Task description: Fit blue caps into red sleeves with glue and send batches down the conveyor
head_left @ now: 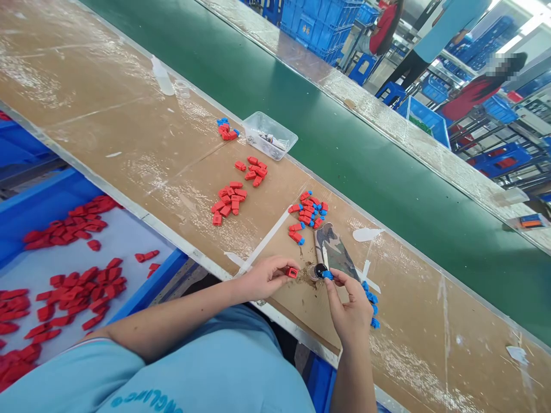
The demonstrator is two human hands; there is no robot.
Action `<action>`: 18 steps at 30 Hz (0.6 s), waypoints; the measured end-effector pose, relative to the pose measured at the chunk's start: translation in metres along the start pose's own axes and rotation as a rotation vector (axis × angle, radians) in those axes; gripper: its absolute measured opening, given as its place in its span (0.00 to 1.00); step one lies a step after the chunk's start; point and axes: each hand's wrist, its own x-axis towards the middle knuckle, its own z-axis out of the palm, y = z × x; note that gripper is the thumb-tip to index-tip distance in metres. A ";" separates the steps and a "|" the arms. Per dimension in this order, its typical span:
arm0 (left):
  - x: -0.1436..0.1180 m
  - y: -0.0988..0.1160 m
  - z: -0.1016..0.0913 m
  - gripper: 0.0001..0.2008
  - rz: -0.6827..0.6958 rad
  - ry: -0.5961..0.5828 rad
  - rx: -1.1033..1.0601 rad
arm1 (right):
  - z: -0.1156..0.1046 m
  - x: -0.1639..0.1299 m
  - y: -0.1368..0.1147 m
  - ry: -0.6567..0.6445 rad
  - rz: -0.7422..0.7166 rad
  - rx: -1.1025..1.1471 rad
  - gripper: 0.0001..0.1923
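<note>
My left hand [267, 277] pinches a small red plastic part [291, 272], its square opening facing up. In my right hand [349, 301] is a small blue plastic part [328, 275], held between thumb and fingers right beside a small round pot [319, 271] with dark contents. A pale stick [325, 257] stands by the pot, against a camouflage cloth [338, 249]. Several blue parts [372, 304] lie in a row just right of my right hand. Beyond my hands is a pile of joined red and blue pieces [309, 211].
Loose red parts [230, 201] lie in groups on the brown bench [129, 126]. A clear plastic tub [269, 136] stands near the green conveyor belt [344, 132]. At my left is a blue crate [148, 287] of red parts. Several people [450, 28] are across the belt.
</note>
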 end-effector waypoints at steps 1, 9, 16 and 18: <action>0.000 0.001 -0.001 0.12 0.032 -0.007 0.054 | -0.001 -0.001 -0.001 0.010 0.040 0.032 0.14; 0.000 0.000 -0.004 0.15 0.109 -0.032 0.168 | -0.003 -0.006 -0.007 0.026 0.164 0.221 0.14; -0.001 0.000 0.004 0.09 -0.075 0.014 -0.094 | -0.001 -0.006 -0.006 0.030 0.179 0.207 0.14; -0.001 0.000 0.005 0.08 -0.099 0.027 -0.087 | -0.002 -0.006 -0.005 0.031 0.182 0.204 0.14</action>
